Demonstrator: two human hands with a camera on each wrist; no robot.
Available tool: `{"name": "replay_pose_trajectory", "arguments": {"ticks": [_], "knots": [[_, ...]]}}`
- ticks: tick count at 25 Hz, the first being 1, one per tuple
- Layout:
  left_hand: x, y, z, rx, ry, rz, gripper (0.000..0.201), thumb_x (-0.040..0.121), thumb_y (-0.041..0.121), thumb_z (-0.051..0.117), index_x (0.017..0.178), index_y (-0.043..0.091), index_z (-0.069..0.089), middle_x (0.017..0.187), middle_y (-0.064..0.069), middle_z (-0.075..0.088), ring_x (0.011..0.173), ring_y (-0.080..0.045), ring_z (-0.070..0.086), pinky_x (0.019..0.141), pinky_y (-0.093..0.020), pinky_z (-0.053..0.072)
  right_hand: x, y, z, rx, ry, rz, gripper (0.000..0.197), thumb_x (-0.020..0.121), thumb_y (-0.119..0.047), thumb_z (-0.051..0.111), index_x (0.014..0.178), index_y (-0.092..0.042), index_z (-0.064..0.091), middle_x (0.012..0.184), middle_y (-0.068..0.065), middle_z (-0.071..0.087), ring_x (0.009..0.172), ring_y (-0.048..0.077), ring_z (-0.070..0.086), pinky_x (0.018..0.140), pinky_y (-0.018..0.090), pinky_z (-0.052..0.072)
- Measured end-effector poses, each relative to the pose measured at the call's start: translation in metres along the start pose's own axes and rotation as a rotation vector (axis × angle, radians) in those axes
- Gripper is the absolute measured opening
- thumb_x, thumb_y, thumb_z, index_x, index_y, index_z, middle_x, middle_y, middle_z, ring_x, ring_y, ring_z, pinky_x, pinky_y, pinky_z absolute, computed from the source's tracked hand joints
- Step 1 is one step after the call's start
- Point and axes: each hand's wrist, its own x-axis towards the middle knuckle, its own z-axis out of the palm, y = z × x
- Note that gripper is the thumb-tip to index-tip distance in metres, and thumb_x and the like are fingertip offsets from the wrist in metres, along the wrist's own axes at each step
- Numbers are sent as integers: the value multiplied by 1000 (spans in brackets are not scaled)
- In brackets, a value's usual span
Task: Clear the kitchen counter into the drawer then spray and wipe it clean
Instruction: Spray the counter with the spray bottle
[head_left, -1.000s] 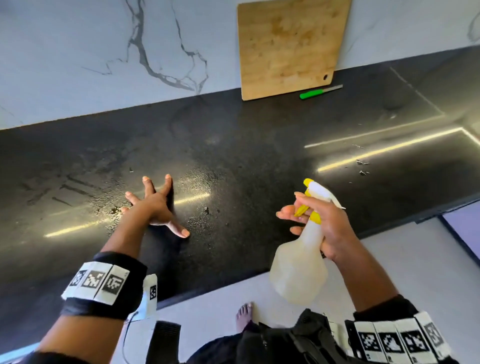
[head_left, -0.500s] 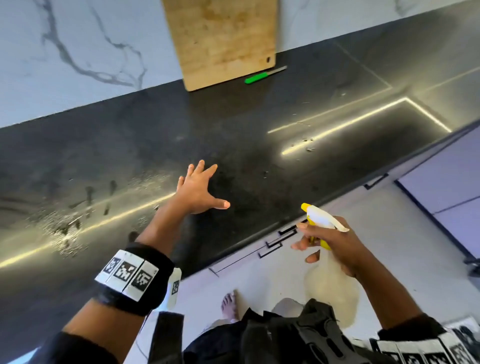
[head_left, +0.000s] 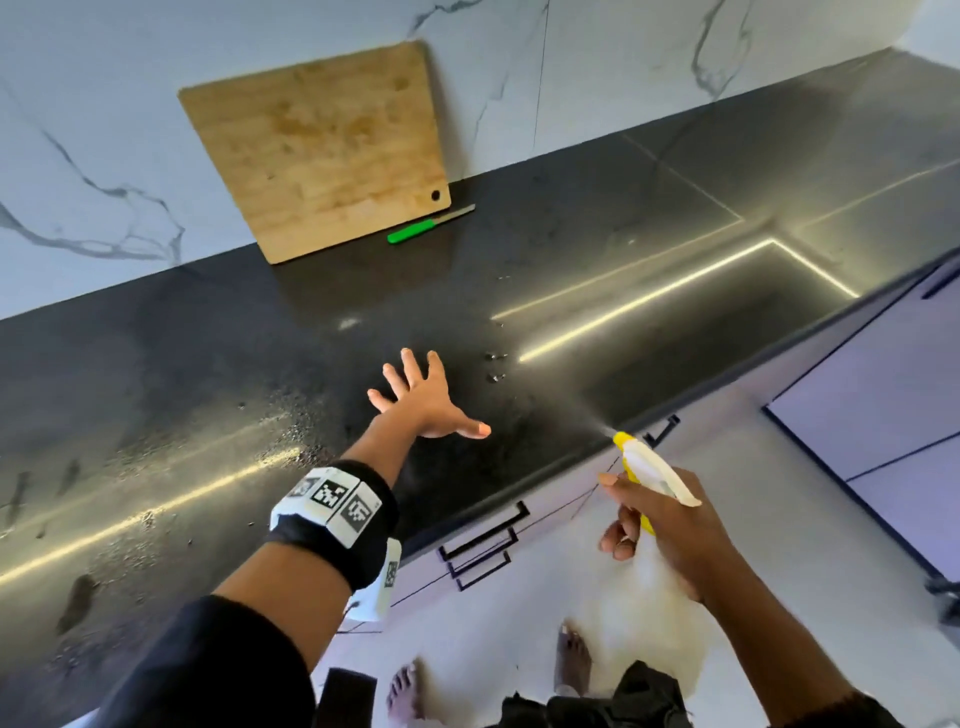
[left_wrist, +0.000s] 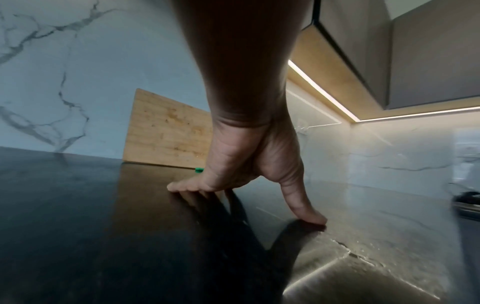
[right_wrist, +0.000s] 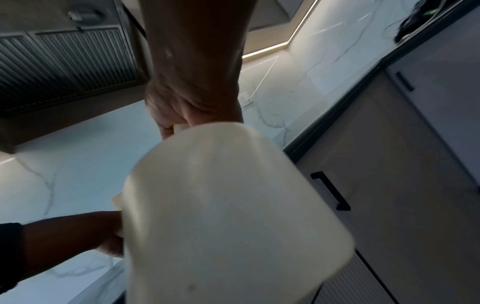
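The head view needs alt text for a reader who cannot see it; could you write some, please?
A person's right hand squeezes a yellow-and-white spray bottle, misting a dark counter, while the left hand rests spread flat on it. Behind, a wooden cutting board leans on the marble wall, a green-handled knife lying at its foot.

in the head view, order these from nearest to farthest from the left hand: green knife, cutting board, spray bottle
From the left hand:
1. spray bottle, to its right, off the counter edge
2. green knife, beyond it, lying at the board's foot
3. cutting board, leaning on the back wall
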Motion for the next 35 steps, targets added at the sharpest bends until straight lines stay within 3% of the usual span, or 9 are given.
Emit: {"name": "replay_pose_trajectory", "arguments": {"ticks": [4, 8, 11, 14, 17, 22, 25, 30, 35], "knots": [[6, 9, 8, -32, 45, -107, 144, 58, 63, 83, 152, 27, -20, 156, -5, -33, 144, -36, -27, 114, -64, -7, 40, -32, -32, -29, -157, -31, 31, 78, -29, 78, 86, -2, 65, 73, 18, 70, 74, 22, 71, 55, 35, 55], [1, 5, 9, -49, 74, -132, 143, 56, 63, 83, 153, 30, -17, 158, 2, -31, 146, -31, -24, 115, -60, -8, 67, -56, -25, -38, -217, -81, 29, 84, -16, 74, 67, -3, 55, 58, 18, 47, 55, 33, 62, 52, 34, 51], [0, 15, 4, -40, 62, -165, 143, 56, 59, 85, 153, 29, -16, 159, 2, -28, 147, -32, -20, 115, -62, -4, 81, -62, -20, -53, -306, -84, 22, 87, -16, 72, 75, -1, 60, 63, 19, 57, 62, 25, 64, 54, 36, 53], [3, 28, -4, -24, 31, -216, 140, 60, 51, 87, 154, 23, -12, 161, -2, -22, 148, -37, -13, 117, -62, 8, 91, -66, -35, -32, -233, -75, 27, 87, -15, 71, 71, -2, 54, 54, 16, 46, 53, 30, 57, 55, 36, 52], [15, 54, -7, -8, 51, -156, 125, 68, 46, 84, 156, 15, 0, 164, -6, -7, 149, -35, -3, 118, -54, 19, 98, -74, -63, 0, -190, -66, 23, 87, -17, 71, 77, 1, 61, 66, 22, 63, 67, 33, 68, 58, 36, 54], [42, 129, 2, 22, -58, -7, 130, 68, 48, 84, 154, 25, -11, 161, -3, -22, 148, -33, -14, 116, -62, 16, 110, -75, -110, 52, -25, -78, 26, 87, -15, 72, 86, 7, 59, 55, 17, 54, 62, 37, 68, 59, 38, 56], [53, 159, 5, 109, -134, -92, 135, 66, 48, 85, 152, 31, -18, 157, -7, -32, 145, -44, -18, 111, -70, 18, 105, -62, -136, 55, -15, -79, 34, 81, -24, 79, 90, 5, 63, 74, 17, 72, 78, 30, 73, 60, 37, 58], [49, 183, -2, 240, -146, -164, 135, 70, 48, 83, 152, 22, -21, 158, -18, -25, 144, -52, -5, 114, -61, 17, 93, -25, -178, 46, 83, 36, 30, 83, -23, 78, 83, -1, 59, 57, 12, 59, 62, 35, 63, 55, 31, 51], [67, 182, 2, 156, -61, -99, 135, 66, 53, 83, 154, 23, -13, 159, -15, -23, 148, -40, -10, 116, -62, 13, 90, -21, -200, 16, 73, 50, 33, 72, -29, 76, 77, -1, 59, 63, 17, 63, 63, 30, 66, 53, 32, 51]]}}
